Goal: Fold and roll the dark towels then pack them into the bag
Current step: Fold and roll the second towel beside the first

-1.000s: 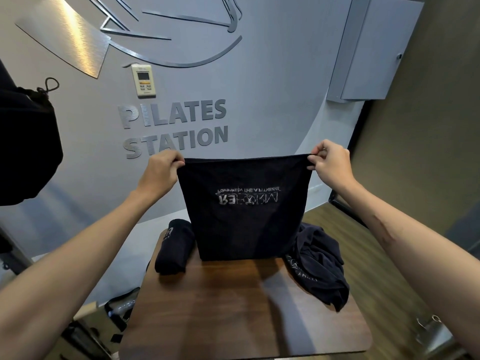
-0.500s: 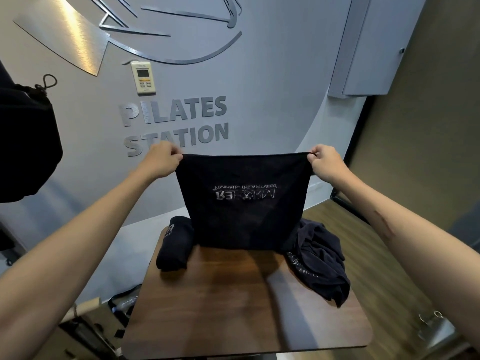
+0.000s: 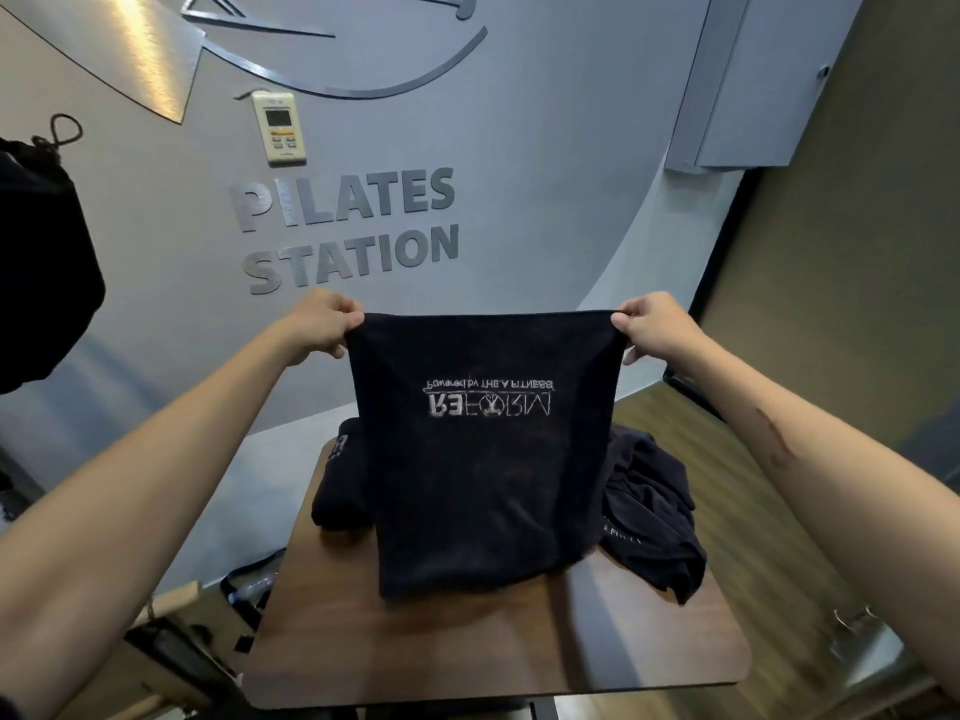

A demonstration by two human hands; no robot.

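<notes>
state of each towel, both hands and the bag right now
held towel: hanging spread, print upside down, bottom edge on table
rolled towel: rolled, lying on table
crumpled towels: unfolded heap
left hand: pinching a top corner
right hand: pinching the other corner
bag: hanging, opening unseen

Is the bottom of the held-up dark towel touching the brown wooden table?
Touching: the head view shows the dark towel's lower edge resting bunched on the table.
</notes>
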